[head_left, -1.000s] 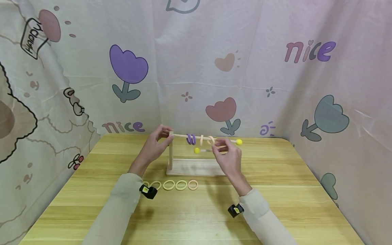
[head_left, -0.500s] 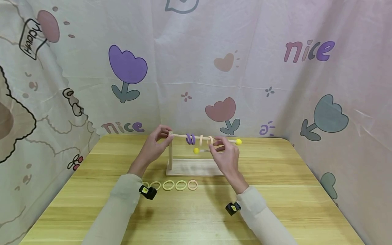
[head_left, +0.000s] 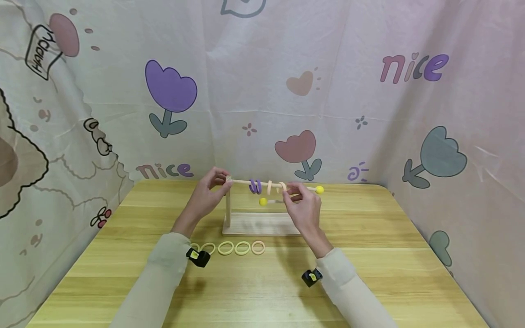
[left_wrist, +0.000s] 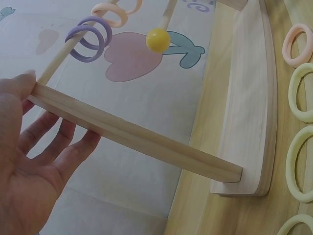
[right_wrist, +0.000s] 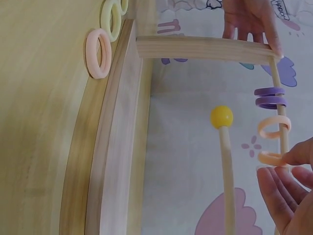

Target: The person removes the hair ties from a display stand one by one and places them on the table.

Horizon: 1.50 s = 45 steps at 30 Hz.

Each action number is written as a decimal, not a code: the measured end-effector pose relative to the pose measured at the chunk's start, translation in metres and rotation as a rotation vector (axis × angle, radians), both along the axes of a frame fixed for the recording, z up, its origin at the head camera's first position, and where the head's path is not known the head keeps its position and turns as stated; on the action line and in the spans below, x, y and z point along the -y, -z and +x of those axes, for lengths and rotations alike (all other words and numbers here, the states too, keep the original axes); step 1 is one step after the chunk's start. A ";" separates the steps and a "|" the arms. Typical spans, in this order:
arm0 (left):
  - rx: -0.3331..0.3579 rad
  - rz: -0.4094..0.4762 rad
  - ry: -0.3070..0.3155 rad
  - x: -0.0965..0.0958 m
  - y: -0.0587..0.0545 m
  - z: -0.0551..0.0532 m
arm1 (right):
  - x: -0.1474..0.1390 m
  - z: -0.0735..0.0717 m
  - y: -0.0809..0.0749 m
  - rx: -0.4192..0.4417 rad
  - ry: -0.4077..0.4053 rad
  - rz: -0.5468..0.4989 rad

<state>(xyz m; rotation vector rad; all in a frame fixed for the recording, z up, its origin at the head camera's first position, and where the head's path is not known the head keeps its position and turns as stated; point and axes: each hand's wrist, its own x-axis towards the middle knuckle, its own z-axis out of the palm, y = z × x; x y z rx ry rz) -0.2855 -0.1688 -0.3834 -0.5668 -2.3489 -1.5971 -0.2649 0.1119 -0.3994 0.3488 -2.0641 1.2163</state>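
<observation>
My left hand (head_left: 208,189) grips the top of the upright wooden post (left_wrist: 132,132) of a stand, thumb at the rod's end and fingers behind. From that post runs a thin wooden rod (head_left: 242,182) tipped with a yellow ball (head_left: 320,190). Two purple rings (right_wrist: 269,103) and two peach rings hang on the rod. My right hand (head_left: 304,210) pinches the peach ring (right_wrist: 269,157) farthest from the post, fingertips right at its edge. The other peach ring (right_wrist: 276,119) hangs between it and the purple pair. Part of the rod passes behind the right hand.
The stand's flat wooden base (head_left: 262,224) rests on the wooden table (head_left: 262,291). A second rod ends in a yellow ball (right_wrist: 221,116) below the first. In front of the base lie a pink ring (right_wrist: 91,54) and several pale yellow-green rings (left_wrist: 290,164) in a row.
My right hand has shifted slightly left along the rod at the peach ring, and its fingertips have moved a little at that ring. The left hand stays at the post.
</observation>
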 end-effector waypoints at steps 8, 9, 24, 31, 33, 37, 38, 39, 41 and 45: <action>0.004 -0.005 -0.001 0.000 -0.001 0.000 | -0.005 0.000 0.001 -0.001 0.010 -0.015; 0.007 -0.005 -0.001 0.001 -0.001 0.000 | -0.006 0.000 0.001 -0.001 0.010 -0.019; 0.032 0.003 0.001 0.000 0.000 -0.001 | -0.027 0.001 0.003 -0.012 0.036 -0.091; 0.034 0.002 -0.001 0.001 0.000 -0.001 | -0.036 0.001 0.003 0.006 0.067 -0.113; 0.036 0.000 -0.003 0.001 0.000 -0.001 | -0.038 0.001 0.003 0.007 0.077 -0.116; 0.045 -0.004 -0.004 0.001 -0.001 -0.001 | -0.044 0.002 0.003 0.002 0.090 -0.117; 0.046 -0.004 -0.004 0.001 0.000 -0.001 | -0.045 0.002 0.003 0.000 0.096 -0.116; 0.046 -0.005 -0.004 0.001 -0.001 -0.001 | -0.046 0.002 0.003 0.001 0.101 -0.115; 0.047 -0.003 -0.003 0.001 0.000 -0.002 | -0.049 0.002 0.004 0.005 0.113 -0.114; 0.042 0.001 -0.003 0.001 0.000 -0.002 | -0.053 0.003 0.004 0.011 0.128 -0.109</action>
